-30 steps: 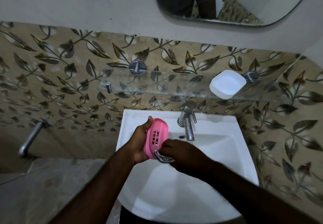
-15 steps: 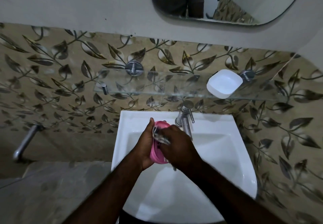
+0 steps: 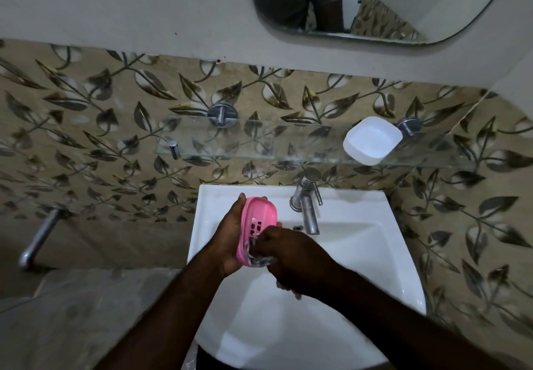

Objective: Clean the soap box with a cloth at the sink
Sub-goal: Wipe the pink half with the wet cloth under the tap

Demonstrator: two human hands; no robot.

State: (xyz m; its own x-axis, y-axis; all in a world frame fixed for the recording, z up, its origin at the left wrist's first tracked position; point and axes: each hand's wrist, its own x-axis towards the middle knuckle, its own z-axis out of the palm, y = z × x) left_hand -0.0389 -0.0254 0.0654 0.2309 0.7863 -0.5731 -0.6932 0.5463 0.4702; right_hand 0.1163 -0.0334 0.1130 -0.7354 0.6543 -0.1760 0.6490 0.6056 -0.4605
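Observation:
A pink soap box (image 3: 258, 219) with drain slots is held on edge over the left side of the white sink (image 3: 375, 268). My left hand (image 3: 230, 237) grips it from behind, thumb over its top left rim. My right hand (image 3: 294, 254) holds a bunched grey cloth (image 3: 259, 258) and presses it against the box's lower end. Most of the cloth is hidden under my fingers.
A chrome tap (image 3: 307, 205) stands just right of the box. Above it a glass shelf (image 3: 245, 141) carries a white soap box lid (image 3: 372, 140). A mirror (image 3: 389, 3) hangs on the wall. A metal bar (image 3: 40, 237) sticks out at the left.
My right hand with the cloth slid up over the box's face, then back down to its lower end. The left hand kept hold of the box.

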